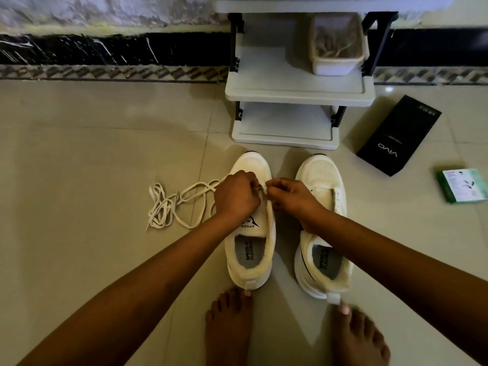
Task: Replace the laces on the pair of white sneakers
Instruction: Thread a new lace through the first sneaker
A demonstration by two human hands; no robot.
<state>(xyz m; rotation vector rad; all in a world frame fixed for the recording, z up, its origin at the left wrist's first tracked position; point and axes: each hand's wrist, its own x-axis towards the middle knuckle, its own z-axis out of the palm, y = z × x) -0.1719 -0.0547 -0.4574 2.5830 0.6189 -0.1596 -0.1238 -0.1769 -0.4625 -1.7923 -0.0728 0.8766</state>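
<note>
At the bottom of the frame I see two bare feet (295,331) on the tiled floor (79,154), toes touching the sneaker heels. Mid-frame, my left hand (236,195) and right hand (291,198) meet over the left sneaker (250,249), both pinching the white lace (169,204), which trails left across the floor. The right sneaker (320,180) stands just beside. Farther up: a black box (398,136), a green box (462,184), and a white rack (298,93).

A home, by the wall of a tiled room
Beige floor tiles (92,143) meet a patterned skirting (105,72) beside a small plastic shoe rack (298,91), with bare feet (229,326) before it
</note>
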